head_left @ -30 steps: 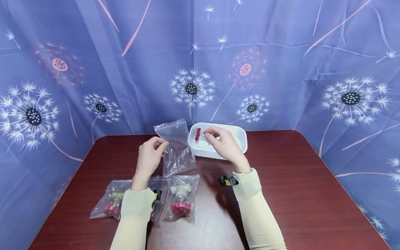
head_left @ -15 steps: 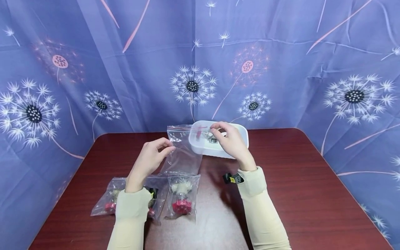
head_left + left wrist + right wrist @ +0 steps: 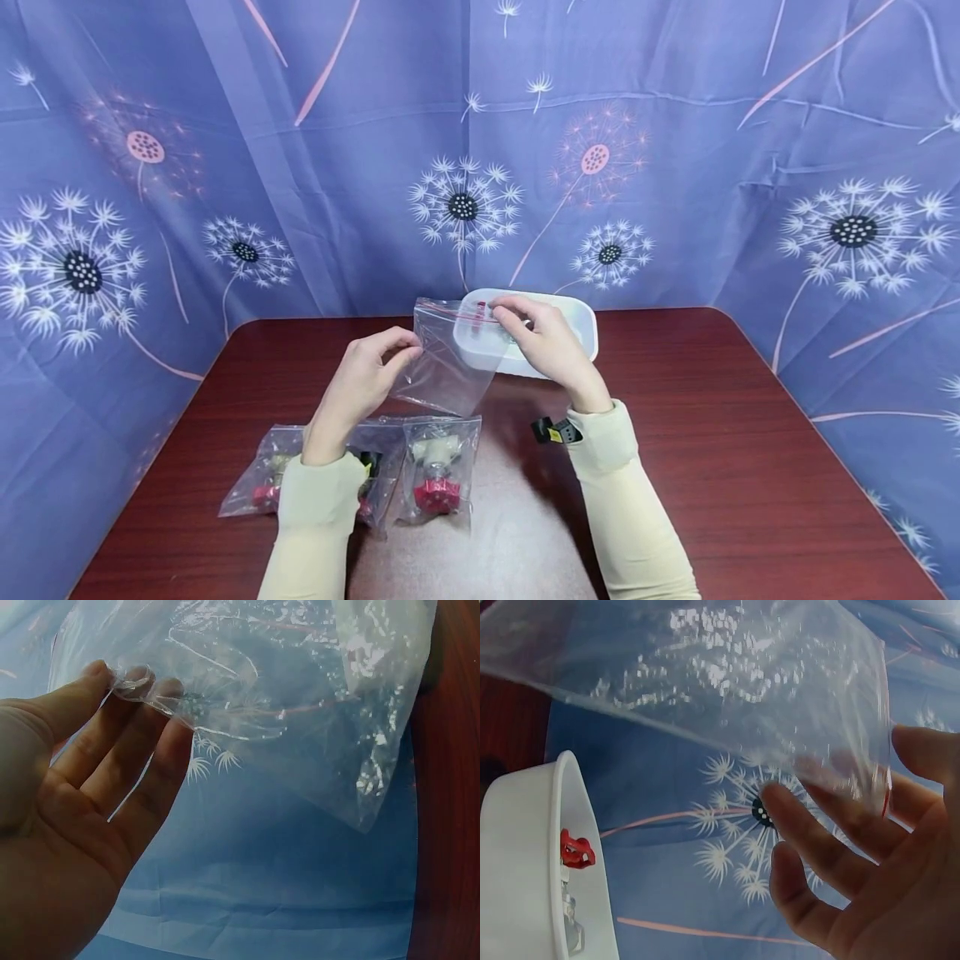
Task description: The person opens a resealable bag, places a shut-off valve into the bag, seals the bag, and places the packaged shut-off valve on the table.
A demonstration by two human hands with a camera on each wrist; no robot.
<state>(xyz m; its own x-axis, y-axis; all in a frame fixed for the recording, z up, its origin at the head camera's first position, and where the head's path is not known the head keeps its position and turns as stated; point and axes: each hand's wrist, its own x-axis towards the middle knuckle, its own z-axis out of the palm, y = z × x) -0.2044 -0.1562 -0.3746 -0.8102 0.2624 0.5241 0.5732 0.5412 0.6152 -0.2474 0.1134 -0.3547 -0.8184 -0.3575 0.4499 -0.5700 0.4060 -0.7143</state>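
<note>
A clear zip bag (image 3: 450, 367) hangs spread between my two hands, its top edge with a red seal line. My left hand (image 3: 367, 375) pinches its left edge between thumb and fingertips. At the upper right corner, my right hand (image 3: 547, 342) has the bag's edge between thumb and forefinger, the other fingers spread loosely. Nothing shows inside the bag. Behind it stands a white plastic box (image 3: 585, 325), holding a valve with a red handwheel (image 3: 577, 850) and a metal body, partly hidden by the box wall in the right wrist view.
On the table (image 3: 720, 467), a bagged valve (image 3: 437, 475) with a red handwheel lies in front of my hands. More bagged valves (image 3: 266, 483) lie under my left forearm, partly hidden. A blue dandelion-print curtain (image 3: 465, 125) closes off the back and sides.
The bag has swung right, in front of the white box, and its top edge has come to my right fingers. My right hand has left the valve in the box.
</note>
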